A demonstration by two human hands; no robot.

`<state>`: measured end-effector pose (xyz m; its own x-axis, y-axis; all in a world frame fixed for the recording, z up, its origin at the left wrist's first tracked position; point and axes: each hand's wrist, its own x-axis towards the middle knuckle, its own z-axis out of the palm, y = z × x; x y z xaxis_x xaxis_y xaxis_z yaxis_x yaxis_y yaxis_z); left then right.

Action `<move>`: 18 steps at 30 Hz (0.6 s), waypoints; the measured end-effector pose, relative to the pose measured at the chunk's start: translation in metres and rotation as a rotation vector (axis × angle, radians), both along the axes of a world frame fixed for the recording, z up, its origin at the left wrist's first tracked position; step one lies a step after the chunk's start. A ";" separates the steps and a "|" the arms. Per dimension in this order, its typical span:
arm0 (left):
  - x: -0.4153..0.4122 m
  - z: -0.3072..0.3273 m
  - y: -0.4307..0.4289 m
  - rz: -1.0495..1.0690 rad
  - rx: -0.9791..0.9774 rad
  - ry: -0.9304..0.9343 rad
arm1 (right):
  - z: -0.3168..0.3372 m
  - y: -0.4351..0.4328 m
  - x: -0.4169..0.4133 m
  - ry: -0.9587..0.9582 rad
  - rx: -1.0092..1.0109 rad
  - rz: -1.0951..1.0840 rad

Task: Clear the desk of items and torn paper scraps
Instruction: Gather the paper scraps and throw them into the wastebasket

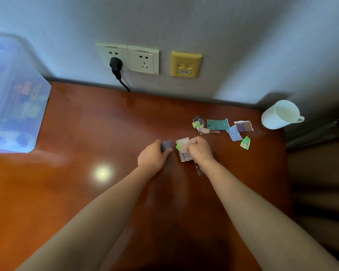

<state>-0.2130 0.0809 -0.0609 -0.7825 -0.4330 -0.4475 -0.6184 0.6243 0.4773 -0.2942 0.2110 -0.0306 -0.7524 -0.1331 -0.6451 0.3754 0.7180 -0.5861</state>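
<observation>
On the reddish wooden desk [86, 133] my left hand [154, 156] pinches a small grey paper scrap [167, 145] by its edge. Right beside it, my right hand [200, 148] grips a stack of gathered scraps [184, 151] in pink, green and striped colours. Several loose torn scraps lie farther back on the right: a teal piece [217, 124], a light blue piece [234, 134], a purple-brown piece [243, 126], a green printed piece [245, 143] and a small cluster [199, 123]. A white mug [280, 115] stands at the desk's far right corner.
A translucent plastic storage box [14, 98] with coloured items inside stands at the left rear of the desk. On the wall behind are two power sockets [128, 58], one with a black plug [115, 66], and a yellow network socket [185, 64]. The desk's right edge drops off past the mug.
</observation>
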 end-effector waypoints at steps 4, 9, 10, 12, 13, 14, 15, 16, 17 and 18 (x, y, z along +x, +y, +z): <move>0.008 0.008 0.002 0.226 0.361 0.125 | 0.012 0.005 0.018 -0.050 -0.102 -0.136; 0.022 0.034 0.009 0.380 0.576 0.259 | 0.040 0.009 0.045 -0.050 -0.194 -0.246; 0.025 0.038 0.009 0.399 0.603 0.276 | 0.046 0.010 0.051 -0.043 -0.210 -0.265; 0.033 0.044 0.008 0.436 0.676 0.311 | 0.057 0.010 0.063 -0.028 -0.243 -0.295; 0.037 0.046 0.007 0.454 0.713 0.326 | 0.062 0.009 0.070 -0.022 -0.261 -0.311; 0.041 0.049 0.006 0.468 0.744 0.342 | 0.068 0.009 0.077 -0.017 -0.279 -0.327; 0.046 0.054 0.006 0.474 0.767 0.352 | 0.072 0.008 0.083 -0.014 -0.297 -0.343; 0.050 0.058 0.005 0.469 0.783 0.361 | 0.076 0.007 0.090 -0.011 -0.313 -0.357; 0.053 0.063 0.004 0.458 0.793 0.374 | 0.079 0.006 0.095 -0.007 -0.326 -0.369; 0.056 0.066 0.003 0.449 0.800 0.391 | 0.082 0.003 0.100 -0.002 -0.337 -0.377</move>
